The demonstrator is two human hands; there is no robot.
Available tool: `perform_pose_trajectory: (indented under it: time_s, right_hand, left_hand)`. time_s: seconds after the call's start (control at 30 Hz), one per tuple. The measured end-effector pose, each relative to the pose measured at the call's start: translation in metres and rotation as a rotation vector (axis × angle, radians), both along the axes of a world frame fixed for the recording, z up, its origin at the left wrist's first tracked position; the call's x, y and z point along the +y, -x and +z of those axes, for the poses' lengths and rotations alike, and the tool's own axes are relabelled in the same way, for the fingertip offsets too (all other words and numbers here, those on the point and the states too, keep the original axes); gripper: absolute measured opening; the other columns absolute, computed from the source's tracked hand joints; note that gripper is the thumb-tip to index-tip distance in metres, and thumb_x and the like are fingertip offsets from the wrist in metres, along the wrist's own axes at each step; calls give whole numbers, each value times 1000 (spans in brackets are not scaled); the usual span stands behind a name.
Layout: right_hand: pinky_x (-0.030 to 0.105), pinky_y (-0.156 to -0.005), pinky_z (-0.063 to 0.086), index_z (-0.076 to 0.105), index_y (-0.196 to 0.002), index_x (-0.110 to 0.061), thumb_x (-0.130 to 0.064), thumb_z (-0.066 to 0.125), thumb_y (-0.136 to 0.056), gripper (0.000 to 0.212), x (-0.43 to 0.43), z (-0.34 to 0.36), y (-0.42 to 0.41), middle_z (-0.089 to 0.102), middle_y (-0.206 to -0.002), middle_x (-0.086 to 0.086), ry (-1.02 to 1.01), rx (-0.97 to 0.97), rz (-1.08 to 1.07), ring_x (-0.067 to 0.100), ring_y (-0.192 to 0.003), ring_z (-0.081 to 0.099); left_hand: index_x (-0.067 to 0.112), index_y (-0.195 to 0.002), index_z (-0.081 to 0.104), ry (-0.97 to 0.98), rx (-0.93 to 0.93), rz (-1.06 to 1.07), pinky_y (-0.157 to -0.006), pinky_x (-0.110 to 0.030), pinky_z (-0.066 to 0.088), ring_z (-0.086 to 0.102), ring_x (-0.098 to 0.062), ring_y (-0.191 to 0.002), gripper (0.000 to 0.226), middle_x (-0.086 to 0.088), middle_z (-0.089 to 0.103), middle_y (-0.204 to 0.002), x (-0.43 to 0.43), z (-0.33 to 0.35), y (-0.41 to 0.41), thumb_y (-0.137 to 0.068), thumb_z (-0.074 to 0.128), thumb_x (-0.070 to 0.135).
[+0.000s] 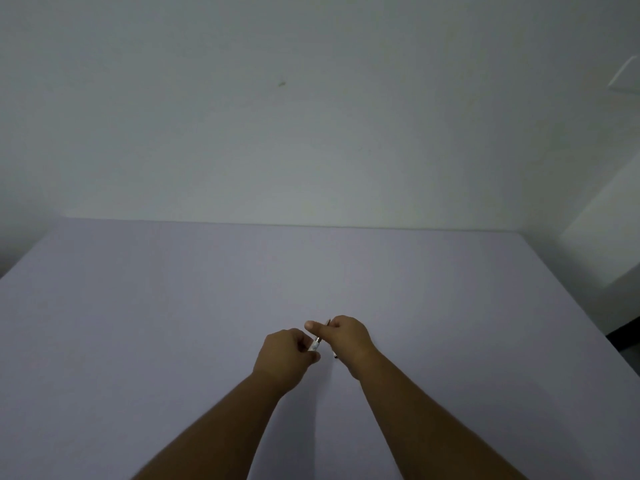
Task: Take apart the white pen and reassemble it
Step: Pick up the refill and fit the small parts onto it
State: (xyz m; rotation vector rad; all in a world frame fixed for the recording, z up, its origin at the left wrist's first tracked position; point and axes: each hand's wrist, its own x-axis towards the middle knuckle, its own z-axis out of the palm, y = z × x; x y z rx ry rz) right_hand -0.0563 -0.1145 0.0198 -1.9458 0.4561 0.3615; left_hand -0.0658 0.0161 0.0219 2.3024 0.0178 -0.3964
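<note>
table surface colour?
Pale lavender-grey table, plain with no pattern; head view, the only one, shows it.

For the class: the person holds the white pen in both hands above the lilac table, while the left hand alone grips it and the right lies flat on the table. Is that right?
Not quite. The right hand is not flat on the table; the head view shows it raised and pinching the white pen too. The left hand grips the pen's other end, so both hands hold it above the lilac table.
</note>
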Motion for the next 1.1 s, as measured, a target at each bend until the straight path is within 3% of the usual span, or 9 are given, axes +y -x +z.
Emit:
perform_pose_trajectory:
  time_s: [0.07,0.2,0.33,0.4,0.5,0.67,0.83,0.97,1.1]
  right_hand:
    - [31,-64,41,52,-70,-13,-54,63,-79,44,1,3,2,52,-71,3,-33,3,-9,16,-64,45]
    - [25,-64,43,63,-86,-18,-31,61,-88,14,-2,7,7,63,-90,2,-260,-12,-23,13,-71,49]
    - [28,-67,44,58,-78,-13,-47,64,-82,34,0,4,5,59,-80,3,-42,19,-4,14,-68,50]
    - [27,-66,44,60,-82,-13,-47,62,-83,34,0,6,5,60,-87,4,-113,21,-13,14,-72,50]
    - [24,-60,43,65,-87,-17,-29,64,-86,12,-2,11,6,63,-89,2,-308,-5,-26,14,-73,50]
    - [29,-67,45,59,-81,-11,-46,67,-80,36,0,12,2,59,-74,0,-66,24,-16,14,-68,51]
    - [25,-61,43,65,-86,-18,-29,64,-86,11,-2,16,7,60,-80,-1,-312,-24,-72,14,-70,48]
    - [27,-61,42,57,-76,-12,-38,69,-81,29,-1,15,4,58,-74,0,-144,0,-68,14,-65,47]
    - [23,-59,41,65,-88,-16,-28,65,-86,12,-2,15,6,58,-77,-2,-367,3,-80,13,-67,46]
  left_hand:
    - [17,-84,64,7,-2,7,-58,-18,43,54,-9,-64,9,7,57,-70,0,0,0,-81,71,23]
    - [14,-91,67,4,-9,22,-56,-15,42,52,-7,-62,13,6,57,-71,2,2,-3,-82,71,22]
    - [11,-94,69,-3,-12,7,-55,-15,41,51,-6,-61,16,8,55,-68,1,1,-2,-82,70,22]
    - [11,-94,69,6,-10,15,-56,-17,43,51,-6,-61,16,8,55,-68,2,2,-3,-82,70,22]
    - [11,-93,69,6,-10,18,-55,-21,46,51,-8,-60,15,9,54,-67,2,6,-6,-81,71,21]
    - [11,-93,68,6,-9,8,-60,-26,51,54,-11,-59,16,6,57,-69,1,8,-4,-81,71,21]
    - [12,-92,69,1,-26,12,-67,-31,55,54,-11,-61,15,6,57,-68,3,11,-7,-81,71,22]
    - [12,-92,68,-1,-21,5,-67,-32,55,53,-10,-58,16,7,56,-67,1,10,-5,-80,71,22]
    - [12,-94,69,-1,-29,7,-68,-30,54,56,-13,-66,17,4,58,-72,1,10,-5,-81,71,23]
